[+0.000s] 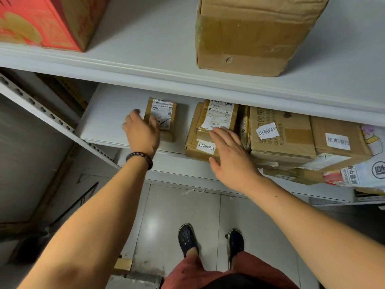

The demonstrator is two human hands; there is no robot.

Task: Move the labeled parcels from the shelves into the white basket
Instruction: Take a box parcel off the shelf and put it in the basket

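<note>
Cardboard: small brown labelled parcel at 11 o'clock, we judge light, stiff; our left hand pinches its near-left edge; right hand flat on stacked brown parcels, 1 o'clock.

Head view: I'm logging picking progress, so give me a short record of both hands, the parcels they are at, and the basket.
left hand: at the small parcel, thumb over its front; grip unclear
right hand: fingers straight, laid flat on the stacked parcels
lower shelf: holds both, plus labeled boxes to the right
upper shelf: red box, brown carton
white basket: not in view
</note>
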